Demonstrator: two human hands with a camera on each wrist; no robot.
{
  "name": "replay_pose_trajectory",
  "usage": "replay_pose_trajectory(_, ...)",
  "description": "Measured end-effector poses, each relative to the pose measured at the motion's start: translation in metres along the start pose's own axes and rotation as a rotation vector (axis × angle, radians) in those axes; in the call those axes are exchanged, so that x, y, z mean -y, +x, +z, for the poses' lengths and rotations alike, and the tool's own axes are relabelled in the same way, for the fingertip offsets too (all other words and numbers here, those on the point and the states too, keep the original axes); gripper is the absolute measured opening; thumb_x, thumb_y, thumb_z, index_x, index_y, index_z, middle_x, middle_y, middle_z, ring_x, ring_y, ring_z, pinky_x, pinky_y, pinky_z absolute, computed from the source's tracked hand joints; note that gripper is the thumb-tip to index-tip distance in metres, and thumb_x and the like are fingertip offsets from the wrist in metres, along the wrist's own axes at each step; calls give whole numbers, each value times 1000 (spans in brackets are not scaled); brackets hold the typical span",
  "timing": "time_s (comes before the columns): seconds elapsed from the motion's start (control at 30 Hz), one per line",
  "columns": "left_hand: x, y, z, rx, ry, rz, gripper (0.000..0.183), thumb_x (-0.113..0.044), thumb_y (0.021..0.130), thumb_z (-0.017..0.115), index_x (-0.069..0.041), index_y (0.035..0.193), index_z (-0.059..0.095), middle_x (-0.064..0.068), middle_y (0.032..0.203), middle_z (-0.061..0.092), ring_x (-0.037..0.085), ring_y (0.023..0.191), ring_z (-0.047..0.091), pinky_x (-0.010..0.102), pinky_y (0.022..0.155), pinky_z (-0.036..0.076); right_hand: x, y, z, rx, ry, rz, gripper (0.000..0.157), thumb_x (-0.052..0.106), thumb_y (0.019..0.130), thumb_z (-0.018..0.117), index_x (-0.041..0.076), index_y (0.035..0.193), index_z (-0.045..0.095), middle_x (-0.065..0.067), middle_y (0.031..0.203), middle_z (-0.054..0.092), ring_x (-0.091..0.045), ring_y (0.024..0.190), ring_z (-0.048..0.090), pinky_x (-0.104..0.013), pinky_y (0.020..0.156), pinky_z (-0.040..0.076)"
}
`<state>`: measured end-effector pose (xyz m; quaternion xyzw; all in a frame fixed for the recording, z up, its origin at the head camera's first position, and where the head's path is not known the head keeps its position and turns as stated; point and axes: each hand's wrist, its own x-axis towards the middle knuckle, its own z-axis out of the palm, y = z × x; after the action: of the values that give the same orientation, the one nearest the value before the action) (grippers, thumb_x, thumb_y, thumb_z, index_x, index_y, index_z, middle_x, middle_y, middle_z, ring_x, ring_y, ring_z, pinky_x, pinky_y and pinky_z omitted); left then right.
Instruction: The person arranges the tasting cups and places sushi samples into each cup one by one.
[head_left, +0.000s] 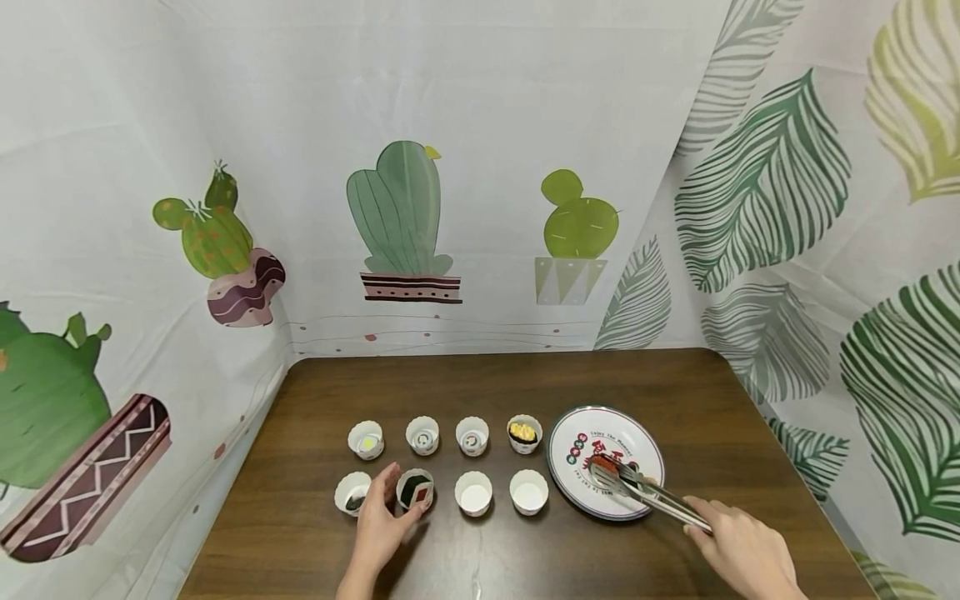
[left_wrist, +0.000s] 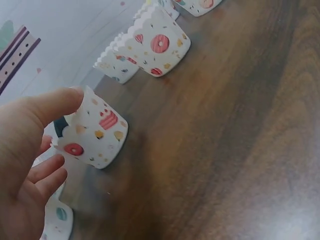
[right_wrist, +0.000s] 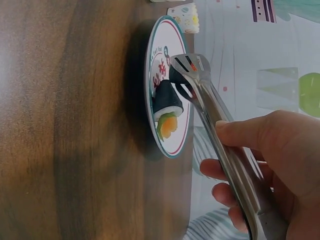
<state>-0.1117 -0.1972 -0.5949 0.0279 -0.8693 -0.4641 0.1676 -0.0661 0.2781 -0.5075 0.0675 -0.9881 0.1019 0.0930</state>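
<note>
My left hand (head_left: 381,521) grips a white scalloped paper cup (left_wrist: 102,132), its thumb at the rim on one side and fingers around the other. A dark seaweed-wrapped sushi piece with a red patch (head_left: 422,495) sits in that cup. My right hand (head_left: 746,546) holds metal tongs (right_wrist: 215,107) along the handles. The slotted tips of the tongs are over the round white plate (head_left: 573,492), around a dark sushi piece with some orange-red (right_wrist: 176,75), partly hidden by the metal. A seaweed hand roll (right_wrist: 166,102) with orange and green filling lies beside it on the plate.
Several more paper cups stand in two rows left of the plate. One at the back holds yellow-topped sushi (head_left: 522,433); the front-left cup (head_left: 343,492) holds a dark piece. Two front cups (head_left: 473,494) show bare white insides. A patterned cloth (head_left: 487,167) hangs behind the wooden table (head_left: 465,379).
</note>
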Motion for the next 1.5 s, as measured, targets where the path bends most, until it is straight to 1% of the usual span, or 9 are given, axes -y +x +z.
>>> replay_pose_trajectory(0.13,-8,1,-3,1,20,27,78,-10,58,86,-3,127,49,13,121,58,28,110,58,40,91,45,1,1,0,-23,5,-7,33,23,71,73,16,103,66,-4,90,67,-29,75,64,-48,49,44)
replay_pose_trajectory(0.33,-24,6,-6,-1,63,69,76,-12,59,85,-8,127,51,5,122,58,22,112,56,38,91,44,2,3,-2,-39,7,-13,33,23,71,73,17,103,66,-3,91,67,-29,75,64,-48,50,44)
replay_pose_trajectory(0.53,-41,10,-5,43,38,130,79,-14,58,86,-9,128,51,5,121,57,22,111,55,40,90,45,5,5,-2,-48,10,-6,34,24,71,73,18,104,66,-3,90,68,-30,75,64,-48,49,44)
replay_pose_trajectory(0.67,-46,11,2,67,28,183,82,-11,56,86,-9,129,49,7,122,55,24,111,55,38,90,45,8,8,-1,-71,8,-16,34,25,71,74,18,103,66,-2,88,68,-28,74,65,-45,49,44)
replay_pose_trajectory(0.77,-48,10,10,84,26,195,83,-11,56,86,-11,130,48,8,123,55,24,111,54,39,89,46,12,11,-1,-84,6,-29,34,25,70,74,18,103,67,-1,87,68,-27,74,65,-44,50,44)
replay_pose_trajectory(0.93,-51,5,22,128,28,193,84,-14,58,86,-13,132,46,6,125,53,26,112,53,44,89,44,16,15,0,-94,2,-49,35,25,70,74,17,103,67,-1,87,67,-26,75,64,-43,51,45)
replay_pose_trajectory(1.07,-52,2,30,172,16,199,84,-16,59,85,-14,133,44,5,130,50,24,115,51,42,91,45,19,19,0,-104,0,-59,35,26,70,74,17,103,67,-1,86,67,-26,74,64,-43,50,45)
replay_pose_trajectory(1.3,-54,0,39,198,11,193,87,-19,58,85,-10,134,45,3,133,49,22,120,48,45,95,40,28,24,-2,-91,-2,-59,34,26,71,74,17,103,68,-8,92,68,-29,78,65,-46,52,46)
replay_pose_trajectory(1.5,-55,-4,49,227,18,189,91,-19,57,85,-8,136,42,5,134,48,24,119,49,46,94,40,34,28,-1,-113,-3,-86,33,26,71,74,18,103,68,-2,87,67,-26,75,64,-43,49,45)
